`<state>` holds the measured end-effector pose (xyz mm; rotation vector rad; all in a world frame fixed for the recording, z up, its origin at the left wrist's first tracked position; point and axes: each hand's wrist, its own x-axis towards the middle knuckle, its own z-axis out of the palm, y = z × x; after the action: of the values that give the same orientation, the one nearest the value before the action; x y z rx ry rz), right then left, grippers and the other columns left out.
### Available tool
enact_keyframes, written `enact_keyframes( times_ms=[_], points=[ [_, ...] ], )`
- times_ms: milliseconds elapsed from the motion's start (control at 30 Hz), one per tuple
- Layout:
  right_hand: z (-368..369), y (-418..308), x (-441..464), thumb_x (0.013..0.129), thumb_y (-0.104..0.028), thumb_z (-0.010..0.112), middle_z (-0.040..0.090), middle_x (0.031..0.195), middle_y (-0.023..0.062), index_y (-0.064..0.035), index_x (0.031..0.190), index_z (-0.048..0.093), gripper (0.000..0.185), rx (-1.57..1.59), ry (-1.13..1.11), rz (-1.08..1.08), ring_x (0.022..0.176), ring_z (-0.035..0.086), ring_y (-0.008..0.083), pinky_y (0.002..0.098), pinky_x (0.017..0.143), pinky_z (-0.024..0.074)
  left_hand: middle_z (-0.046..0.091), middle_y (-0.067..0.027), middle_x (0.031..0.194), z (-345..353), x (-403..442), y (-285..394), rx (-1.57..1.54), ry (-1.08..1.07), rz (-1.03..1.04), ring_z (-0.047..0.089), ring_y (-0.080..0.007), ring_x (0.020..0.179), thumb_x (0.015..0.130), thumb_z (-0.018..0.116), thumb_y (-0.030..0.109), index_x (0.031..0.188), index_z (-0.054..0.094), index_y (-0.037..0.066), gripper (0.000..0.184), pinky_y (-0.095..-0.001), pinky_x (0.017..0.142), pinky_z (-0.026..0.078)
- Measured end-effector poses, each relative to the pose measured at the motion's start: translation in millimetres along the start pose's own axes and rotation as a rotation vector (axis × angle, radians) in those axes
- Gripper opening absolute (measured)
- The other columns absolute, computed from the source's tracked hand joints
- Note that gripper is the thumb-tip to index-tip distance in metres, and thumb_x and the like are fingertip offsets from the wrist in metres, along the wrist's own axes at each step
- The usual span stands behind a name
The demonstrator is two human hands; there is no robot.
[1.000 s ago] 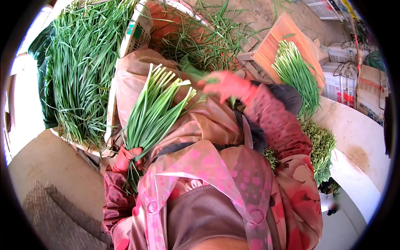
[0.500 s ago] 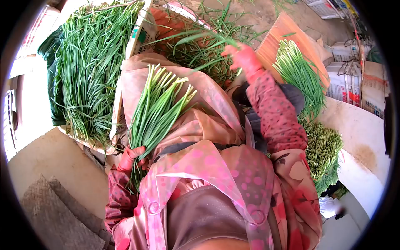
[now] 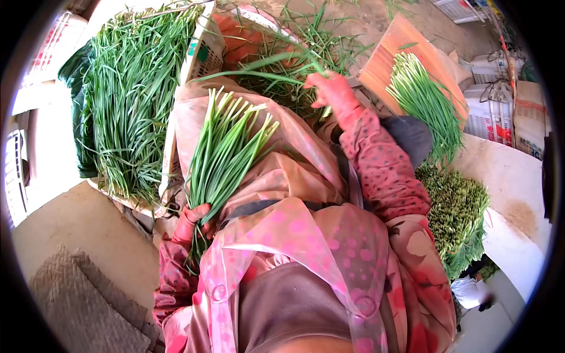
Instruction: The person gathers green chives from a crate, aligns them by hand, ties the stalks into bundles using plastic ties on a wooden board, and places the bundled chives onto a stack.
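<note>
My left hand point(image 3: 194, 220), in a reddish glove, is closed round a bunch of garlic chives point(image 3: 222, 156). The pale cut ends fan upward over my lap, and the leaf tips hang below my fist. My right hand point(image 3: 334, 95), also gloved, is out in front above the floor litter. Its fingers pinch a few loose chive leaves point(image 3: 276, 60) that stretch away to the left; a short pale end pokes out below the hand. A pink-spotted clear apron point(image 3: 276, 132) covers my lap under the bunch.
At the left a white crate point(image 3: 202, 54) is heaped with long chives point(image 3: 132, 106). Leaf scraps point(image 3: 276, 88) litter the floor ahead. A wooden board point(image 3: 382, 56) bears another chive bunch point(image 3: 425, 109). Upright chives point(image 3: 453, 206) are packed at the right. Woven matting point(image 3: 82, 306) lies lower left.
My right hand has moved slightly left and down with the leaves. My left hand keeps its grip on the bunch, nearly in place. The view has shifted a little.
</note>
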<state>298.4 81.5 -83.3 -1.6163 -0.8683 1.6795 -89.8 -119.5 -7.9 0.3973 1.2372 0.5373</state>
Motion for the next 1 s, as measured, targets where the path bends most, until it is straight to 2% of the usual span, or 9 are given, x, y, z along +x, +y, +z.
enact_keyframes(
  times_ms=[167,233,333,400,600,633,733,800,1000],
  points=[
    [-24.6,-40.4,-6.3,0.083,-0.037,0.067,0.069,0.098,0.0139,-0.0021,0.106,0.063,0.042,-1.502,0.169,-0.146,0.086,0.068,0.0299,0.0397,0.07,0.0542,0.053,-0.0033,0.051,26.1,-0.8,66.6,0.084,0.083,-0.01,0.053,-0.0169,0.038,0.08,0.073,0.038,0.077,0.06,0.006,0.035,-0.0272,0.034,0.039],
    [-1.2,-58.4,-29.4,0.082,-0.041,0.065,0.067,0.106,0.0166,-0.0083,0.11,0.063,0.043,-1.107,0.197,-0.251,0.096,0.066,0.0343,0.0428,0.078,0.052,0.053,-0.0036,0.05,27.9,3.1,96.8,0.149,0.107,0.056,0.053,-0.0166,0.038,0.082,0.071,0.037,0.075,0.059,0.006,0.034,-0.0264,0.034,0.038],
    [42.5,-48.5,-69.1,0.094,-0.037,0.051,0.069,0.086,0.0114,-0.0054,0.101,0.064,0.035,-0.142,-0.512,-0.022,0.07,0.066,0.0206,0.0335,0.06,0.0537,0.048,-0.0038,0.05,44.8,3.5,145.0,0.314,0.17,0.199,0.048,-0.0157,0.035,0.084,0.069,0.037,0.082,0.057,0.004,0.035,-0.0265,0.032,0.038],
    [70.5,-50.9,-80.1,0.098,-0.038,0.043,0.07,0.087,0.0112,-0.0042,0.107,0.063,0.04,-0.39,-0.961,0.132,0.067,0.066,0.017,0.0297,0.057,0.0532,0.048,-0.0023,0.051,62.1,-3.3,174.0,0.344,0.194,0.245,0.047,-0.014,0.035,0.084,0.069,0.036,0.085,0.057,0.005,0.033,-0.0259,0.032,0.037],
    [126.1,-14.9,-31.8,0.098,-0.042,0.045,0.066,0.108,0.0121,-0.0069,0.123,0.055,0.044,0.243,-0.841,0.031,0.086,0.066,0.0182,0.0322,0.07,0.0544,0.062,-0.0021,0.062,94.9,-0.5,187.1,0.621,0.23,0.462,0.053,-0.0091,0.049,0.083,0.072,0.017,0.09,0.067,0.002,0.017,-0.0241,0.046,0.04],
    [131.2,-7.4,-14.2,0.098,-0.043,0.046,0.064,0.114,0.0123,-0.0068,0.127,0.052,0.047,0.484,-0.756,0.102,0.095,0.065,0.0194,0.0337,0.078,0.0542,0.066,-0.0062,0.068,80.3,19.4,158.9,0.768,0.231,0.745,0.056,-0.0093,0.055,0.083,0.073,0.016,0.099,0.068,0.001,0.022,-0.0269,0.051,0.044],
    [151.4,47.6,26.7,0.097,-0.044,0.047,0.051,0.13,0.0125,-0.0062,0.138,0.039,0.056,0.839,-0.908,-0.08,0.112,0.055,0.022,0.039,0.093,0.0456,0.059,-0.0123,0.071,71.1,24.0,116.8,1.708,0.386,0.901,0.058,-0.0321,0.052,0.072,0.072,0.014,0.134,0.05,0.02,0.066,-0.0419,0.049,0.048],
    [158.9,68.9,34.3,0.096,-0.045,0.047,0.038,0.147,0.0128,-0.0055,0.148,0.025,0.069,1.189,-1.048,-0.26,0.129,0.045,0.0246,0.0443,0.109,0.0369,0.056,-0.012,0.07,60.6,27.6,91.1,1.861,0.37,0.847,0.056,-0.0323,0.051,0.069,0.067,0.008,0.138,0.047,0.019,0.073,-0.0444,0.049,0.047],
    [118.5,-1.5,-1.5,0.096,-0.039,0.05,0.048,0.139,0.014,-0.008,0.146,0.031,0.063,1.242,-1.041,0.011,0.12,0.053,0.0301,0.048,0.101,0.0445,0.058,-0.0148,0.078,48.6,10.5,67.2,1.79,0.377,0.858,0.058,-0.0328,0.056,0.066,0.065,0.007,0.143,0.04,0.018,0.082,-0.0443,0.05,0.046]
  ],
)
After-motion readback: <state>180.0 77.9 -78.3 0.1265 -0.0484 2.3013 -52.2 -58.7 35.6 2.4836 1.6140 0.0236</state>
